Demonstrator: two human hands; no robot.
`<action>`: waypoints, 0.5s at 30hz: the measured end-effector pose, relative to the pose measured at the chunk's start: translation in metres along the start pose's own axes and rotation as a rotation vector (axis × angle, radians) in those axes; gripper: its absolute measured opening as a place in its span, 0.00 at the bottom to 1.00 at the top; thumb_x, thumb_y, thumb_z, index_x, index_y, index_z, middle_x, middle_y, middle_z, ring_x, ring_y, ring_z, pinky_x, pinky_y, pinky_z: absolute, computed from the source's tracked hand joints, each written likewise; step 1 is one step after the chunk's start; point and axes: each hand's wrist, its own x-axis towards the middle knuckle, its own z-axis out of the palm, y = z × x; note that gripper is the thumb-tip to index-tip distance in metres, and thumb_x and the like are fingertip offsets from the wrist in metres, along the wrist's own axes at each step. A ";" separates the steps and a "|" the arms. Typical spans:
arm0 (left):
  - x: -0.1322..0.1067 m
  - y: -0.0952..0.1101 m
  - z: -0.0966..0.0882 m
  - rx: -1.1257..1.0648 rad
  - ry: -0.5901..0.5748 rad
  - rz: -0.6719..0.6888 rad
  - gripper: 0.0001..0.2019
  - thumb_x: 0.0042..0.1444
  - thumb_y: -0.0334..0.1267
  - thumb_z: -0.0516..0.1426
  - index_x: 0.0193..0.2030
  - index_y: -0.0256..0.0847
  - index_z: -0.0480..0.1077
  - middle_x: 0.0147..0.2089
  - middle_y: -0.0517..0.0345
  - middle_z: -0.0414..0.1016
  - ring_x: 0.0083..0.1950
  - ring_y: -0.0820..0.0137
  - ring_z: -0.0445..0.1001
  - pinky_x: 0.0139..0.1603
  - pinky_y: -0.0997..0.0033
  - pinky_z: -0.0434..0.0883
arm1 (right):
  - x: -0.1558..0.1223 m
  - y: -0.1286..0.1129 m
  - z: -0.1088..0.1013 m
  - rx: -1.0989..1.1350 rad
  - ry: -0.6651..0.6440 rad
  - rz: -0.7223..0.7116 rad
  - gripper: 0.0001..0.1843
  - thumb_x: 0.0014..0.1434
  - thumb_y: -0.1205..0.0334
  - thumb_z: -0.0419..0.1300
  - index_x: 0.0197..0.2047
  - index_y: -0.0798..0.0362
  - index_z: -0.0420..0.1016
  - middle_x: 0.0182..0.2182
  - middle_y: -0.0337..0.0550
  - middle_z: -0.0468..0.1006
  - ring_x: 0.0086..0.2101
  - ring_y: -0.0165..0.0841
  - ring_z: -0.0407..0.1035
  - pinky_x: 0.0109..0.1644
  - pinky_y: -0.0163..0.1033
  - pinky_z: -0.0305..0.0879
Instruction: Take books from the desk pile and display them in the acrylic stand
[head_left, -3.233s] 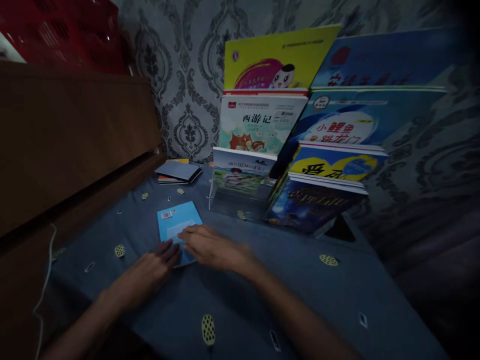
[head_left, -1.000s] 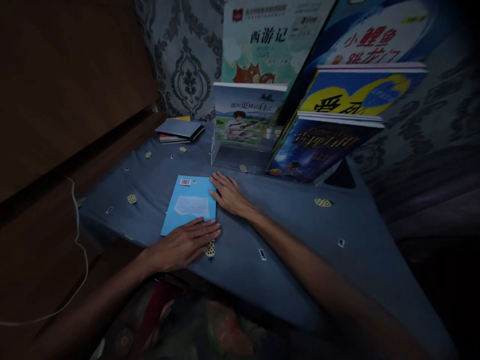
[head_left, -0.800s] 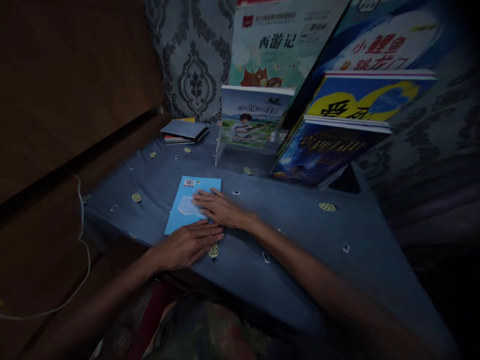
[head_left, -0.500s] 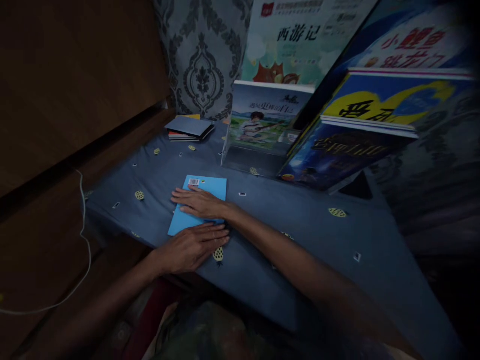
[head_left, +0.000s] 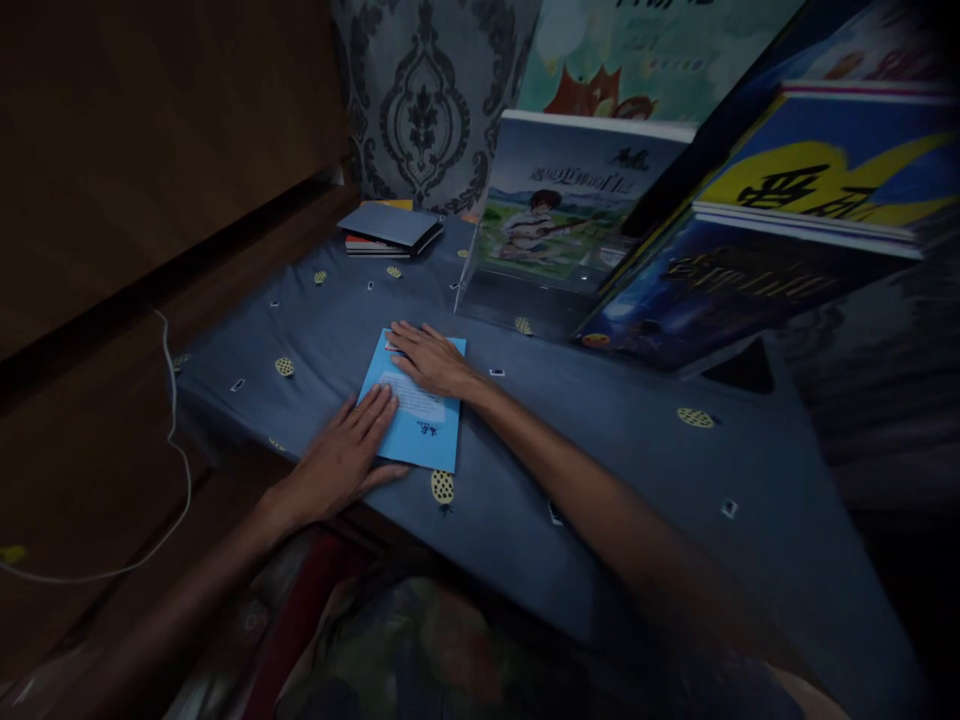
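Observation:
A light blue book (head_left: 420, 445) lies flat on the cloth-covered table, with a pale text block and a small black design showing on its cover. My left hand (head_left: 349, 445) rests on the book's left edge, fingers stretched out and the thumb on the cloth near its lower edge. Across the upper part of the book lies my right hand (head_left: 431, 358), palm down with fingers extended. It covers much of the barcode label. Neither hand grips anything.
Behind the book, a clear stand (head_left: 517, 300) holds a guitar-picture book (head_left: 547, 200). More upright books (head_left: 720, 285) stand at the right. A small stack of books (head_left: 394, 228) sits at the back left. A white cable (head_left: 176, 430) hangs beside the table's left edge.
My left hand has moved left, from the book's lower edge to its left edge. My right hand has slid up toward the barcode, uncovering the text block. The camera view has shifted.

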 end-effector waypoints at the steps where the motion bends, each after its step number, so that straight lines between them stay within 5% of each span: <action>1: -0.002 -0.002 0.000 0.008 0.004 -0.017 0.41 0.70 0.60 0.42 0.78 0.35 0.32 0.77 0.34 0.45 0.78 0.54 0.44 0.75 0.47 0.54 | -0.003 0.000 -0.001 -0.005 -0.002 0.008 0.28 0.73 0.56 0.45 0.71 0.58 0.60 0.72 0.53 0.57 0.72 0.41 0.48 0.74 0.56 0.45; 15: -0.004 -0.003 0.005 0.016 0.088 -0.022 0.41 0.70 0.58 0.45 0.78 0.36 0.31 0.77 0.35 0.49 0.78 0.54 0.46 0.74 0.47 0.58 | -0.034 0.001 -0.007 -0.036 -0.032 0.052 0.32 0.74 0.49 0.40 0.74 0.56 0.55 0.74 0.51 0.52 0.73 0.40 0.42 0.76 0.56 0.38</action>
